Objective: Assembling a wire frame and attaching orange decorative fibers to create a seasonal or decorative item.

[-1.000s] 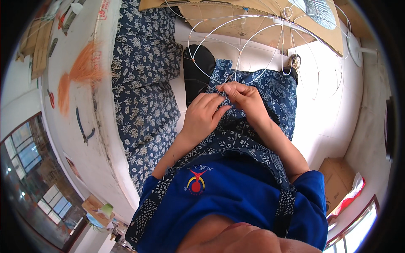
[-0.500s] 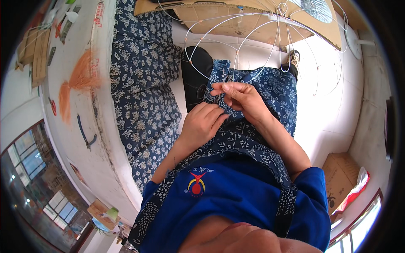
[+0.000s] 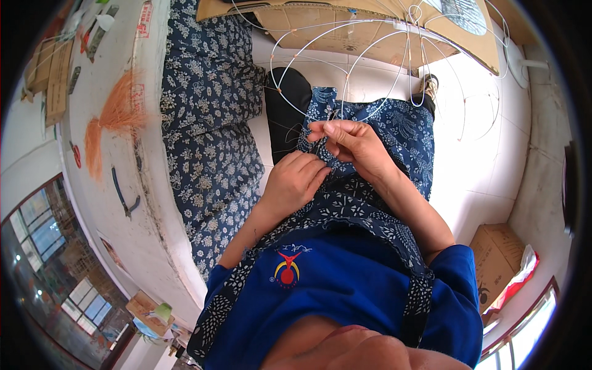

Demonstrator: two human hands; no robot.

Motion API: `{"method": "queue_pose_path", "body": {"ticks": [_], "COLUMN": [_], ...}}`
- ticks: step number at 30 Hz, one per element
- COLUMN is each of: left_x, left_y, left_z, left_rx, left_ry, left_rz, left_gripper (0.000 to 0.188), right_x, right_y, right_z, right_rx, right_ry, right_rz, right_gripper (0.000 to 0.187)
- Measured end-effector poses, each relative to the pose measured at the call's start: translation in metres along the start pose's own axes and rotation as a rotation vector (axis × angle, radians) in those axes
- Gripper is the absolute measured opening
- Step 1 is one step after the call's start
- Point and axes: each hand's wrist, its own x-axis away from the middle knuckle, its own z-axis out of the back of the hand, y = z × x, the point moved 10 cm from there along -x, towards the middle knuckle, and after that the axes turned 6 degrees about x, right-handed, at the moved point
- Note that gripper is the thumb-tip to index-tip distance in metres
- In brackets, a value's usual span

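Far left of the left grip, the desk (image 3: 148,243) carries a spread orange fibre bundle (image 3: 120,114) and, nearer the grip, dark pliers (image 3: 121,192). Flowered blue cloth (image 3: 209,129) hangs between desk and grip. The left grip (image 3: 297,176) is curled, thumb beside the fingers; whether it holds anything I cannot tell. Beyond both grips arches the wire frame (image 3: 347,74), its near wires reaching close to the right grip (image 3: 339,137). There, thumb meets forefinger; anything pinched is too fine to tell. A cardboard box (image 3: 496,259) stands well right of it.
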Motion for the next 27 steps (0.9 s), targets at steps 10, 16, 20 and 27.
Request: {"method": "queue_pose_path", "body": {"ticks": [10, 16, 20, 27], "left_x": [0.0, -0.001, -0.001, 0.001], "left_y": [0.005, -0.046, -0.059, -0.07], "left_z": [0.009, -0.002, -0.02, 0.002], "left_rx": [0.016, 1.008, 1.231, 0.679], "left_ry": [0.065, 0.17, 0.157, 0.204], "left_rz": [0.002, 0.611, 0.653, 0.561], "left_gripper": [0.019, 0.025, 0.016, 0.007], "right_x": [0.001, 0.005, 0.003, 0.029], "right_y": [0.004, -0.033, -0.025, -0.069], "right_z": [0.009, -0.001, -0.001, -0.004], "right_rx": [0.131, 0.347, 0.263, 0.879], "right_ry": [0.044, 0.086, 0.098, 0.4], "right_rz": [-0.018, 0.449, 0.295, 0.548], "right_gripper": [0.022, 0.016, 0.016, 0.041]}}
